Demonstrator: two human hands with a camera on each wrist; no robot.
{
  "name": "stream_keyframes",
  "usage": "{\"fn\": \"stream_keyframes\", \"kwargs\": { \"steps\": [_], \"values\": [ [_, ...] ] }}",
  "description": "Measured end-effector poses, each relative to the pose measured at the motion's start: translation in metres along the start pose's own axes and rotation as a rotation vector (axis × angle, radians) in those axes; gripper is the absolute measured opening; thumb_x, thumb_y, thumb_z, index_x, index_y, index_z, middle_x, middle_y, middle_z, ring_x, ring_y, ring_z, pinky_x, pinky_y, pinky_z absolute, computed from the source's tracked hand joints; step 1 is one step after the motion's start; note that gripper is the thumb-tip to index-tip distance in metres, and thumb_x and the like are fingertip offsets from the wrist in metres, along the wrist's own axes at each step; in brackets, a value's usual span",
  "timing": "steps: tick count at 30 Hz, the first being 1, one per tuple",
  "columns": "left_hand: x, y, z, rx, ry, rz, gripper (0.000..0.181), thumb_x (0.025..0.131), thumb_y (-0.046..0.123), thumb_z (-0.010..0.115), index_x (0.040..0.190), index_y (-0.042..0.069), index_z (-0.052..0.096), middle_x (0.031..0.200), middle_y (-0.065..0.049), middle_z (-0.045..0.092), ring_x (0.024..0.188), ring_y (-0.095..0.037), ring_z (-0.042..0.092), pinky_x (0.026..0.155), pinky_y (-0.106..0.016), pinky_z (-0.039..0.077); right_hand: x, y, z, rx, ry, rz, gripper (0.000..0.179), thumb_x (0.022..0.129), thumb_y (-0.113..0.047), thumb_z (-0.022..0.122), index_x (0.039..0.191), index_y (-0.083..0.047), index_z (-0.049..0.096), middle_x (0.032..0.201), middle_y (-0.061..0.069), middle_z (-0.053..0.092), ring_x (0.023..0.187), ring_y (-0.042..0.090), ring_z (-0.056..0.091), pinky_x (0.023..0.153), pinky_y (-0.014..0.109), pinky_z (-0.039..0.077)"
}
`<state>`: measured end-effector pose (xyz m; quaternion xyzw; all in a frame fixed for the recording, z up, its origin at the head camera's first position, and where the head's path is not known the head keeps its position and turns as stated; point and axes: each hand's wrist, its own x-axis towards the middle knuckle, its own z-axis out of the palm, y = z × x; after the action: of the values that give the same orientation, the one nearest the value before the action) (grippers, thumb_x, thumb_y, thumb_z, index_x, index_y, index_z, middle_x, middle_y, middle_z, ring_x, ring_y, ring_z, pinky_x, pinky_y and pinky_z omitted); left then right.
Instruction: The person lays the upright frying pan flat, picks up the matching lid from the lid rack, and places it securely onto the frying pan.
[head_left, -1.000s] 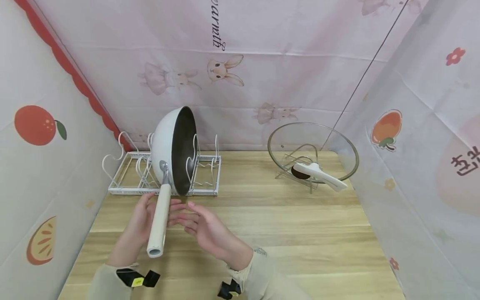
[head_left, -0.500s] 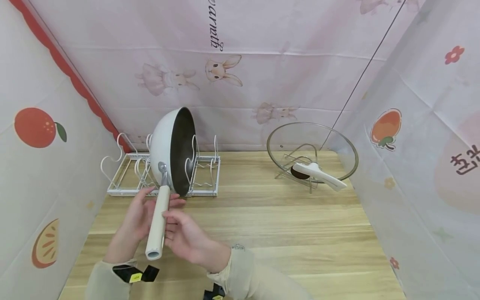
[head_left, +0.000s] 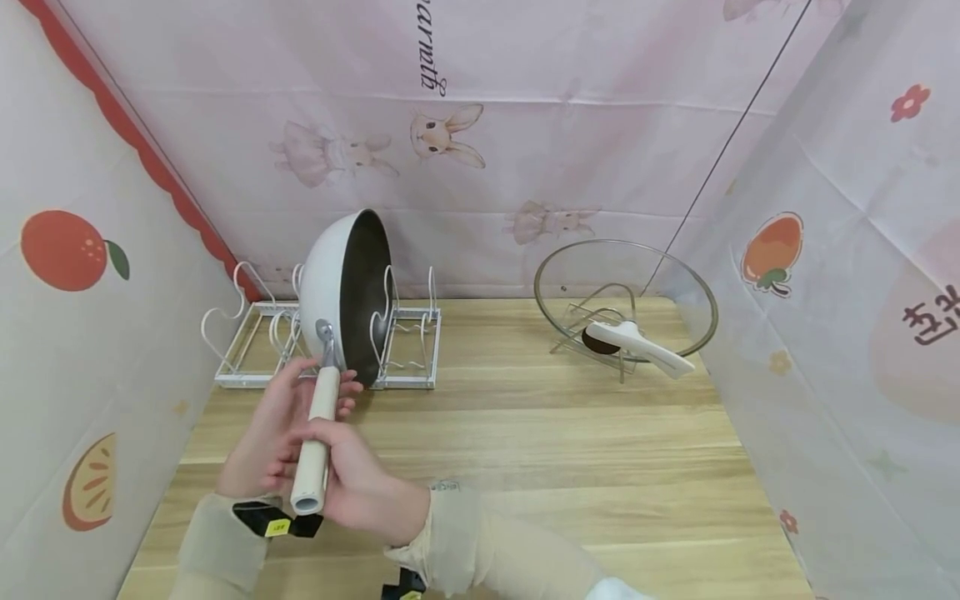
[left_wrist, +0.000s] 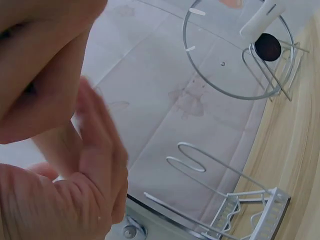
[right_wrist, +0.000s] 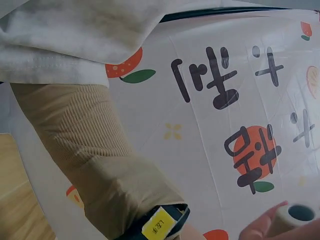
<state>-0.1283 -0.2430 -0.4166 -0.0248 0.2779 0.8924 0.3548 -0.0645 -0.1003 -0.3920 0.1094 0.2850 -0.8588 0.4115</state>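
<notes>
A white wok (head_left: 318,267) with a dark inside stands on its edge in a white wire rack (head_left: 405,383), its cream handle (head_left: 326,392) sticking out towards me. My right hand (head_left: 367,492) grips the lower part of that handle, thumb across the top and fingers reaching behind it to the left. Higher up, my left hand (head_left: 262,433) lies behind the handle, thumb on one side and loosely bent fingertips on the other. In the right wrist view only fingers (right_wrist: 257,227) and the hollow handle end show. The handle hides part of the left palm.
On the right, a glass lid (head_left: 708,329) with a white handle knob (head_left: 637,342) leans upright in a wire stand (head_left: 622,367). Printed cloth walls (head_left: 487,192) enclose the wooden table (head_left: 525,467) at the back and sides. Other rack loops (head_left: 217,333) stand left of the wok.
My right hand has moved left from beside the handle and now has hold of it. My left hand has shifted slightly up behind the handle. The wok stays in the rack.
</notes>
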Motion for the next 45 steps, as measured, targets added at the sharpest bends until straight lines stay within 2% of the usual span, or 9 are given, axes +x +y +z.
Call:
{"fn": "stream_keyframes", "kwargs": {
  "steps": [4, 12, 15, 19, 27, 33, 38, 40, 45],
  "values": [
    [0.005, 0.0, 0.006, 0.032, 0.085, 0.04, 0.044, 0.108, 0.029, 0.019, 0.108, -0.003, 0.049, 0.089, -0.015, 0.063, 0.072, -0.022, 0.064, 0.068, -0.03, 0.056, 0.005, 0.002, 0.002, 0.03, 0.037, 0.009, 0.007, 0.09, -0.011, 0.051, 0.083, -0.01, 0.051, 0.072, -0.002, 0.048, 0.062, 0.006, 0.045, 0.06, 0.015, 0.042],
    [0.015, -0.004, 0.008, 0.082, 0.133, 0.068, 0.03, 0.108, 0.022, 0.022, 0.095, 0.003, 0.041, 0.069, -0.005, 0.052, 0.056, -0.014, 0.058, 0.051, -0.022, 0.053, 0.006, 0.003, 0.004, 0.024, 0.003, 0.013, 0.012, 0.088, -0.001, 0.047, 0.091, -0.011, 0.041, 0.067, -0.005, 0.038, 0.052, 0.002, 0.033, 0.052, 0.009, 0.03],
    [0.017, -0.006, 0.008, 0.19, 0.178, 0.041, 0.031, 0.108, 0.02, 0.029, 0.086, 0.007, 0.045, 0.065, 0.0, 0.052, 0.053, -0.01, 0.057, 0.05, -0.019, 0.05, 0.005, 0.003, 0.005, -0.001, 0.003, -0.013, 0.014, 0.088, 0.002, 0.046, 0.092, -0.01, 0.042, 0.063, -0.005, 0.038, 0.051, 0.001, 0.032, 0.05, 0.01, 0.031],
    [0.016, -0.008, 0.008, 0.41, 0.246, -0.001, 0.038, 0.106, 0.019, 0.036, 0.071, 0.013, 0.05, 0.059, 0.005, 0.053, 0.053, -0.006, 0.053, 0.052, -0.016, 0.045, 0.006, 0.004, 0.005, -0.034, 0.026, -0.04, 0.014, 0.087, 0.004, 0.046, 0.091, -0.009, 0.043, 0.06, -0.005, 0.038, 0.05, 0.001, 0.032, 0.048, 0.01, 0.031],
    [0.013, -0.011, 0.012, 0.596, 0.403, 0.006, 0.031, 0.098, 0.018, 0.045, 0.068, 0.015, 0.051, 0.059, 0.006, 0.051, 0.056, -0.009, 0.048, 0.056, -0.021, 0.042, 0.008, 0.004, 0.006, -0.083, 0.074, -0.06, 0.022, 0.081, 0.007, 0.044, 0.095, -0.009, 0.041, 0.057, -0.004, 0.036, 0.047, 0.003, 0.032, 0.046, 0.012, 0.031],
    [0.013, -0.012, 0.013, 0.596, 0.415, -0.007, 0.031, 0.096, 0.017, 0.047, 0.065, 0.016, 0.049, 0.058, 0.007, 0.049, 0.056, -0.009, 0.047, 0.055, -0.02, 0.041, 0.008, 0.005, 0.004, -0.132, 0.116, -0.05, 0.025, 0.081, 0.007, 0.046, 0.101, -0.008, 0.04, 0.059, -0.003, 0.037, 0.047, 0.004, 0.035, 0.045, 0.013, 0.033],
    [0.012, -0.017, 0.014, 0.687, 0.464, -0.032, 0.03, 0.093, 0.02, 0.048, 0.064, 0.016, 0.046, 0.059, 0.008, 0.045, 0.058, -0.012, 0.045, 0.057, -0.024, 0.041, 0.007, 0.007, 0.002, -0.151, 0.12, -0.052, 0.027, 0.08, 0.006, 0.046, 0.103, -0.008, 0.04, 0.061, -0.002, 0.039, 0.047, 0.004, 0.034, 0.045, 0.013, 0.033],
    [0.015, -0.017, 0.014, 0.683, 0.451, -0.014, 0.03, 0.091, 0.014, 0.046, 0.061, 0.016, 0.046, 0.056, 0.008, 0.045, 0.055, -0.011, 0.046, 0.054, -0.023, 0.04, 0.007, 0.008, 0.0, -0.157, 0.12, -0.053, 0.028, 0.08, 0.006, 0.046, 0.103, -0.008, 0.04, 0.062, -0.002, 0.04, 0.047, 0.004, 0.034, 0.045, 0.014, 0.033],
    [0.019, -0.018, 0.015, 0.569, 0.384, 0.045, 0.035, 0.09, 0.003, 0.041, 0.058, 0.016, 0.045, 0.05, 0.005, 0.047, 0.046, -0.007, 0.048, 0.047, -0.018, 0.039, 0.005, 0.009, -0.001, -0.163, 0.115, -0.049, 0.029, 0.08, 0.007, 0.046, 0.104, -0.009, 0.039, 0.062, -0.002, 0.04, 0.048, 0.004, 0.034, 0.045, 0.014, 0.033]
  ]
}}
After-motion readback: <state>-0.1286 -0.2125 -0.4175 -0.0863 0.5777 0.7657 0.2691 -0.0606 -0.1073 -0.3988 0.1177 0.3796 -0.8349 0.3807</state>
